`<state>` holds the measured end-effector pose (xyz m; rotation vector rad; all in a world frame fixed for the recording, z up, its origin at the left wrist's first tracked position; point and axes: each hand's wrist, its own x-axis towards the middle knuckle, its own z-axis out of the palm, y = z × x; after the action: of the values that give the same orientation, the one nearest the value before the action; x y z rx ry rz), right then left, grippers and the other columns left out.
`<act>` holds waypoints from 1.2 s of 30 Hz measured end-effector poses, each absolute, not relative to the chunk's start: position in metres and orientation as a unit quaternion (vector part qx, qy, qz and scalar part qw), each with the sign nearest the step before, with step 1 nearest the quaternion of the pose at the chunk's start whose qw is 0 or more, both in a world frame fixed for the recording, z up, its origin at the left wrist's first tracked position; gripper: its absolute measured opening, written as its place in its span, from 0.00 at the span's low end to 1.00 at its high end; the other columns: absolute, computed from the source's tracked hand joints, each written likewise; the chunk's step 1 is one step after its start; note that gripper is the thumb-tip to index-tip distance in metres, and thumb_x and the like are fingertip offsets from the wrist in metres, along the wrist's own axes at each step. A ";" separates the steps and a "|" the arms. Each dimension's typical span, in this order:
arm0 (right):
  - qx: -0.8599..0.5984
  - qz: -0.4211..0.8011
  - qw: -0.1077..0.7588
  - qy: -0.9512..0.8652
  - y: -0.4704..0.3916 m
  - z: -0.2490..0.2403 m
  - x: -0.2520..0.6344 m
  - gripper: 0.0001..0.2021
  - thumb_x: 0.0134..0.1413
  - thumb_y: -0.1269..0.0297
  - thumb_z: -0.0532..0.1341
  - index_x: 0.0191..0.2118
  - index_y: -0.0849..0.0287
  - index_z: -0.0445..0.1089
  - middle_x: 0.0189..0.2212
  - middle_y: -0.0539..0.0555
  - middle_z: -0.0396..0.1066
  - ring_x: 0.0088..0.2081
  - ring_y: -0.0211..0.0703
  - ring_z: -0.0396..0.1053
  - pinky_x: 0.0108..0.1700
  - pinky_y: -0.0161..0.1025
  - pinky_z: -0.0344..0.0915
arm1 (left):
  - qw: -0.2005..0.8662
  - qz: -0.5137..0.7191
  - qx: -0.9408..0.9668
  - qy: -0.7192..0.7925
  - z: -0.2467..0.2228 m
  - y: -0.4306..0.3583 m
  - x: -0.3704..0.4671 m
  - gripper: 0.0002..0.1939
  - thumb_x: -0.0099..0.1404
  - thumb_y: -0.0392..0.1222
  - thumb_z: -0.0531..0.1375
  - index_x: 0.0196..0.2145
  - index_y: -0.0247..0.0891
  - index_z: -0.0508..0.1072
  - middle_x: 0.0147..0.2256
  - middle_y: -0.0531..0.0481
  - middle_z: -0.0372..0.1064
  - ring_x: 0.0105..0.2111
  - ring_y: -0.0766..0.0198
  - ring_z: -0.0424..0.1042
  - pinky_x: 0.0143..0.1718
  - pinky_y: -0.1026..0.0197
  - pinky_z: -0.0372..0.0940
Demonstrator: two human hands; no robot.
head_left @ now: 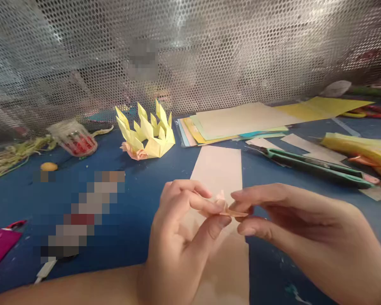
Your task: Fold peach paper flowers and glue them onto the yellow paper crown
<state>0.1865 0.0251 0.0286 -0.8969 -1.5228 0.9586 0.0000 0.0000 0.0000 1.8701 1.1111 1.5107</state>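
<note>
My left hand (184, 228) pinches a small piece of curled pink paper (221, 201) between thumb and fingertips. A narrow end of this paper sticks out to the right. Beside that end is my right hand (292, 224), its fingertips touching or nearly touching the paper and its thumb a little apart below. Under both hands lies a long pale pink paper sheet (220, 163). Farther back stands a folded yellow paper crown (158, 144) with pink paper roses (139, 153) on its front rim.
A green utility knife (317, 166) lies at the right near paper scraps (314, 148) and a yellow packet (362, 152). Coloured paper sheets (235, 120) are stacked behind. At the left are a tipped jar (74, 137) and a magenta object (1, 248). Perforated metal mesh (190, 51) backs the blue table (130, 228).
</note>
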 end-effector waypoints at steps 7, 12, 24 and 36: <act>-0.338 0.374 0.519 -0.691 0.022 0.034 0.193 0.07 0.55 0.61 0.78 0.35 0.36 0.87 0.28 0.41 0.85 0.29 0.34 0.83 0.35 0.18 0.75 | 0.239 0.590 0.663 0.395 0.011 -0.003 0.006 0.10 0.67 0.31 0.71 0.33 0.43 0.77 0.37 0.56 0.75 0.44 0.67 0.75 0.47 0.67 0.68; -0.344 0.343 0.515 -0.707 0.020 0.035 0.195 0.06 0.56 0.61 0.76 0.30 0.42 0.86 0.27 0.43 0.85 0.27 0.33 0.81 0.34 0.18 0.74 | 0.235 0.595 0.661 0.392 0.012 -0.002 0.009 0.10 0.67 0.31 0.72 0.32 0.42 0.78 0.36 0.55 0.75 0.43 0.66 0.76 0.46 0.67 0.70; -0.378 0.398 0.511 -0.662 0.018 0.034 0.188 0.09 0.52 0.49 0.78 0.27 0.45 0.86 0.28 0.50 0.85 0.29 0.38 0.83 0.34 0.23 0.77 | 0.220 0.605 0.660 0.387 0.012 -0.004 0.006 0.10 0.64 0.29 0.73 0.30 0.41 0.79 0.37 0.52 0.75 0.43 0.67 0.77 0.43 0.72 0.74; -0.375 0.372 0.522 -0.669 0.015 0.031 0.189 0.06 0.53 0.65 0.74 0.29 0.42 0.85 0.27 0.43 0.84 0.29 0.35 0.83 0.35 0.21 0.76 | 0.214 0.606 0.661 0.388 0.014 -0.001 0.008 0.10 0.62 0.28 0.73 0.28 0.40 0.81 0.37 0.52 0.73 0.39 0.71 0.78 0.43 0.77 0.74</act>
<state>0.1889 0.0153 0.0314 -0.8992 -1.6031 0.8903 0.0079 -0.0015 0.0145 1.8328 1.0765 1.6801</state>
